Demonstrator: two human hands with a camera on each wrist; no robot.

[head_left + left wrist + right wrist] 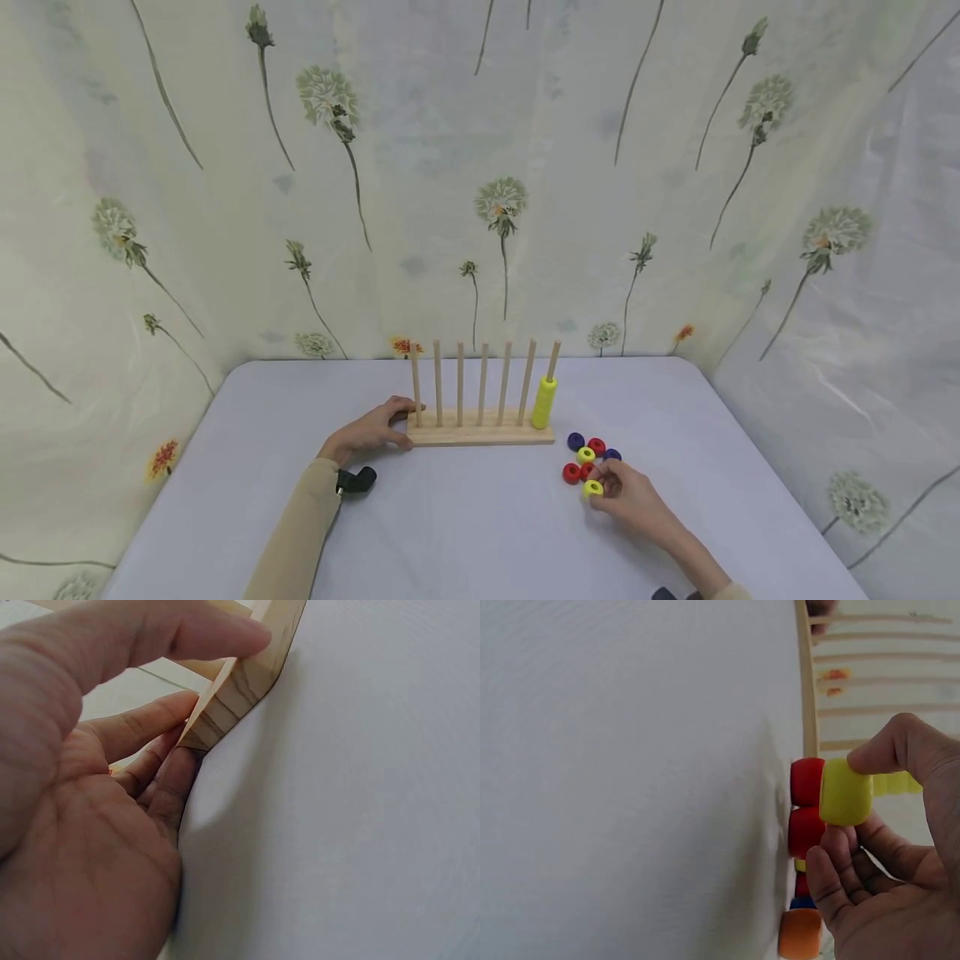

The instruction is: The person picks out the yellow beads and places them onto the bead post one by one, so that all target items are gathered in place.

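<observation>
A wooden peg rack (480, 435) stands upright on the table, with a row of several thin pegs. Yellow beads (543, 403) are stacked on its rightmost peg; the other pegs are bare. My left hand (373, 427) grips the left end of the rack's base, thumb at the front and fingers behind. To the right of the rack, my right hand (633, 500) pinches a yellow bead (846, 792) between thumb and fingers. Just behind that bead lie loose beads: red ones (572, 473), blue ones (575, 442) and another yellow one (586, 455).
An orange bead (800, 934) shows among the loose ones in the right wrist view, near my fingers. The table (465, 533) is covered in white. A curtain (420, 167) with printed flowers hangs behind it and along both sides.
</observation>
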